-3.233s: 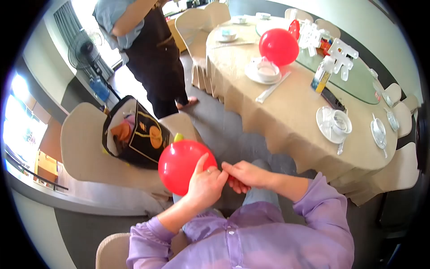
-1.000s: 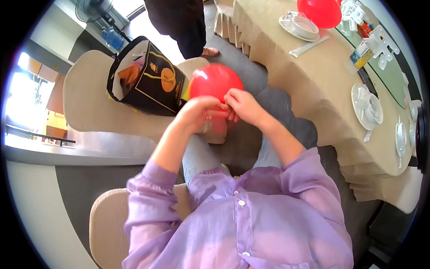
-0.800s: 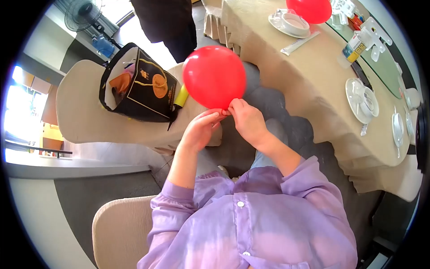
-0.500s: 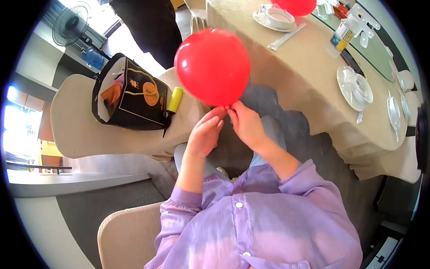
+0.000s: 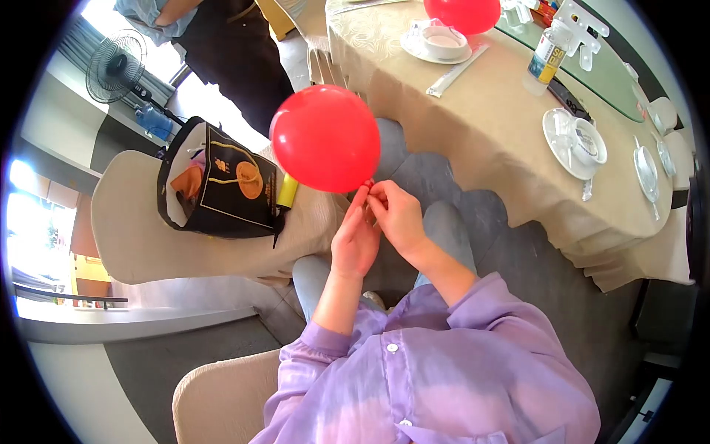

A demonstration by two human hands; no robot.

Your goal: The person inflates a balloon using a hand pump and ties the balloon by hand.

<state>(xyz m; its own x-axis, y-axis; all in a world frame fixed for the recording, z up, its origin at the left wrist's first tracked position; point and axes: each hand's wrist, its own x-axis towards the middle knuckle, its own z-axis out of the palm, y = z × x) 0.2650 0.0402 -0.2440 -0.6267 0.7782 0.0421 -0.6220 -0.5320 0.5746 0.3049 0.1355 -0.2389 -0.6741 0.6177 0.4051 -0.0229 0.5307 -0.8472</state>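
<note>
An inflated red balloon (image 5: 325, 138) is held up by its neck at the fingertips of both hands. My left hand (image 5: 356, 240) is closed at the fingertips around the neck from the left side. Beside it, my right hand (image 5: 398, 214) pinches the same neck from the right. The fingers partly cover the neck, so its knot or opening cannot be made out. Behind the balloon, a yellow-green pump (image 5: 288, 192) lies on the chair against a black bag (image 5: 235, 185).
A chair (image 5: 133, 222) carries the bag. On the clothed table (image 5: 518, 177) are another red balloon (image 5: 464, 11), a bottle (image 5: 548, 55), a phone (image 5: 568, 98) and wrapped dishes (image 5: 574, 144). A person (image 5: 229, 63) stands beyond the chair, near a fan (image 5: 116, 65).
The hands and balloon have shifted from beside the bag toward the front. Compared with half a second ago, the balloon sits lower in view and tilts left, with both hands still at its neck.
</note>
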